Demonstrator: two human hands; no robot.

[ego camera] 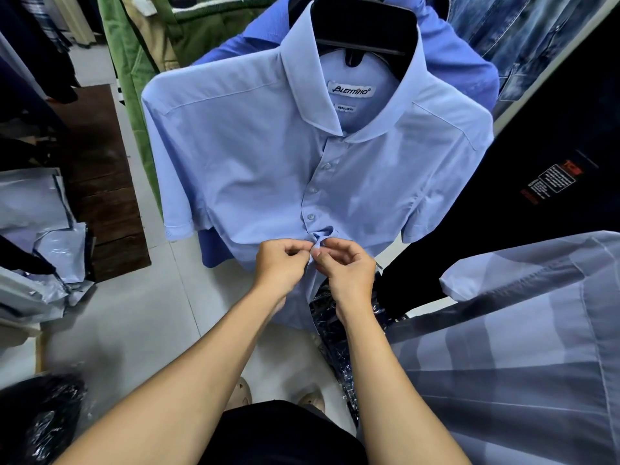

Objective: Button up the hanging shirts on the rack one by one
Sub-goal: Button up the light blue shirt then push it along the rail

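The light blue shirt (255,156) is hanging at the centre of the scene on a black hanger (364,25), its smooth, slightly sheened fabric showing soft creases across the chest. It is short-sleeved with a stiff spread collar, and a white woven label (351,89) is showing inside the neck. Its long axis is running from the collar at the far end down toward the person, with the front facing the camera. 3 pale round buttons (312,189) are sitting fastened along the placket, and the collar is lying open above them.

Just below the lowest of these, the placket is bunching into a small fold. The left hand (280,263) is pinching the placket edge there with curled fingers, and the right hand (349,266) is pinching the opposite edge between thumb and forefinger; both grips are closed tight on the cloth, nearly touching each other. Whether a button is between the fingertips cannot be told.

Behind the shirt a deeper blue shirt (459,52) is hanging. A green ribbed garment (129,62) is hanging to the far left, and faded denim (523,25) to the far right. A grey striped shirt (523,347) is filling the near right. Crinkled plastic bags (50,229) are lying at the left on the pale tiled floor (141,323).
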